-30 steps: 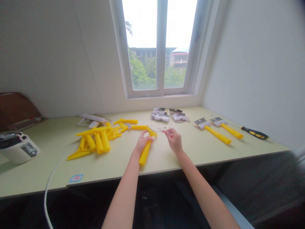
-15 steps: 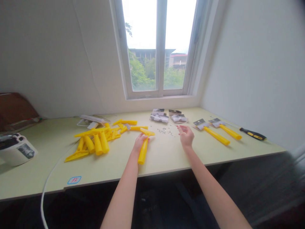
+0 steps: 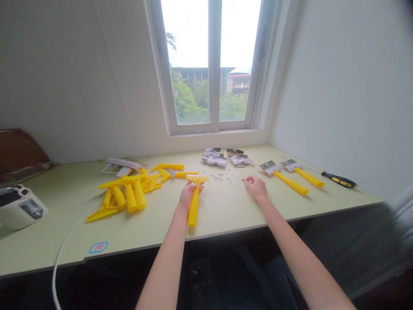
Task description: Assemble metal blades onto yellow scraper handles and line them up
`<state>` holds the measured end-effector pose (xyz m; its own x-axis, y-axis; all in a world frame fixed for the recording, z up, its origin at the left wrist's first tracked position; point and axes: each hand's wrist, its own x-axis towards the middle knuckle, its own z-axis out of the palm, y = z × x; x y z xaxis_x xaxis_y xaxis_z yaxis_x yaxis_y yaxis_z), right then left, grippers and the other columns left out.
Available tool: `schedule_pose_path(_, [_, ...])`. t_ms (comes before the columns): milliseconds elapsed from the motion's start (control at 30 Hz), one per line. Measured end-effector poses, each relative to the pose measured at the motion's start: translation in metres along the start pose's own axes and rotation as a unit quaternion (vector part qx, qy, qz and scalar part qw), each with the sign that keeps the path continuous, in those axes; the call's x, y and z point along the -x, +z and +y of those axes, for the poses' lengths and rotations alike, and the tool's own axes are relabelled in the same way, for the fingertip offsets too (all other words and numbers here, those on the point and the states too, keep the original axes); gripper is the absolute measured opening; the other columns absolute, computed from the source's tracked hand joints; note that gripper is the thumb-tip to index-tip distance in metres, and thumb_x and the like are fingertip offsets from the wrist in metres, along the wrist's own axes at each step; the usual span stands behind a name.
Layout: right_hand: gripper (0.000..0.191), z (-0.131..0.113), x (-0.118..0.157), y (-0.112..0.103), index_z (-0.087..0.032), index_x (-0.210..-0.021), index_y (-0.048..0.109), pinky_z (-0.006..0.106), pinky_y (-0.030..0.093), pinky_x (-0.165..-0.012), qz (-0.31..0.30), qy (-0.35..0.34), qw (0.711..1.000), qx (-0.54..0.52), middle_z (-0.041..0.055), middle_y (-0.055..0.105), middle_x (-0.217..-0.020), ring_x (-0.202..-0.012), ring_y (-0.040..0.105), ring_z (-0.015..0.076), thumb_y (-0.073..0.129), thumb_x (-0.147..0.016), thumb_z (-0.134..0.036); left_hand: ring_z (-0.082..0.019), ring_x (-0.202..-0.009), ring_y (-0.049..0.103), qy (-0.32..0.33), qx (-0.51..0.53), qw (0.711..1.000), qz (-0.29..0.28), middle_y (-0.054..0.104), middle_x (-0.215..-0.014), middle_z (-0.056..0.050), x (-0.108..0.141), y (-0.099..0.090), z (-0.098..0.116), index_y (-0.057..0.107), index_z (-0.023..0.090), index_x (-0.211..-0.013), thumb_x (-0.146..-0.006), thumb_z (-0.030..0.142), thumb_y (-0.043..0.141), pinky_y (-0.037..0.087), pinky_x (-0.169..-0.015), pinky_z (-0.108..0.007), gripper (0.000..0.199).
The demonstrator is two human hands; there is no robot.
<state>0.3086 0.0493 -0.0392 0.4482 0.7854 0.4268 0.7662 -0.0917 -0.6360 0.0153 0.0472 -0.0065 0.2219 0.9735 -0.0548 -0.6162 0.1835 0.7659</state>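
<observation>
Yellow plastic scraper [image 3: 193,211] gripped in my left hand [image 3: 189,194]. Right hand [image 3: 255,187] curled, grip unclear, near scattered metal bits [image 3: 222,177].

Metal bits [image 3: 222,177] too small to identify

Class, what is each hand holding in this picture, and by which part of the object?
The left hand holds a yellow plastic scraper by the top of its handle, just below the wide head; the right hand appears to hold nothing.

Yellow plastic scraper [image 3: 193,211], lying flat, wide head outward
</observation>
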Motion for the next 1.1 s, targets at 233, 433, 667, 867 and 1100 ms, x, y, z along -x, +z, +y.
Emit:
schedule_pose_path(233, [0.016, -0.05, 0.04, -0.002, -0.017, -0.077, 0.062, 0.039, 0.036, -0.086, 0.021, -0.157, 0.986, -0.055, 0.008, 0.065, -0.084, -0.088, 0.054, 0.0224, 0.046, -0.076, -0.02, -0.017, -0.089, 0.062, 0.037, 0.055, 0.997, 0.038, 0.065, -0.095, -0.01, -0.002, 0.002, 0.0, 0.056, 0.013, -0.096, -0.07, 0.009, 0.05, 0.051, -0.078, -0.027, 0.027])
schedule_pose_path(433, [0.026, -0.132, 0.109, 0.018, -0.022, -0.103, 0.054, 0.031, 0.047, -0.07, -0.197, -0.19, 0.916, -0.294, 0.0043, 0.064, -0.088, -0.08, 0.059, 0.0171, 0.049, -0.08, -0.033, -0.013, -0.09, 0.061, 0.128, 0.076, 0.987, 0.069, 0.064, -0.095, -0.005, -0.002, -0.002, 0.0, 0.055, 0.018, -0.096, -0.073, 0.014, 0.054, 0.048, -0.082, -0.023, 0.024])
schedule_pose_path(667, [0.041, -0.164, 0.096, 0.06, -0.02, -0.106, 0.052, 0.024, 0.045, -0.047, -0.308, -0.057, 0.874, -0.372, -0.0017, 0.061, -0.067, -0.049, 0.055, 0.0116, 0.059, -0.066, -0.017, -0.013, -0.087, 0.061, 0.148, 0.017, 0.988, 0.039, 0.062, -0.099, -0.003, 0.002, 0.001, -0.005, 0.048, 0.025, -0.11, -0.074, 0.017, 0.056, 0.048, -0.077, -0.027, 0.037])
schedule_pose_path(867, [0.025, -0.152, 0.082, 0.061, -0.02, -0.09, 0.062, 0.029, 0.047, -0.064, -0.194, -0.131, 0.929, -0.287, 0.0013, 0.067, -0.081, -0.07, 0.061, 0.0175, 0.06, -0.065, -0.02, -0.016, -0.085, 0.061, 0.083, -0.073, 0.994, 0.008, 0.064, -0.093, -0.008, 0.0, 0.003, -0.013, 0.055, 0.014, -0.102, -0.069, 0.011, 0.059, 0.046, -0.077, -0.027, 0.034])
schedule_pose_path(1100, [0.022, -0.156, 0.022, 0.062, -0.02, -0.064, 0.068, 0.028, 0.045, -0.069, -0.14, -0.149, 0.956, -0.21, 0.0013, 0.068, -0.071, -0.07, 0.061, 0.0168, 0.051, -0.075, -0.029, -0.012, -0.08, 0.061, 0.105, 0.008, 0.989, 0.1, 0.063, -0.088, -0.004, -0.006, -0.009, -0.01, 0.056, 0.016, -0.09, -0.069, 0.008, 0.056, 0.045, -0.073, -0.022, 0.022])
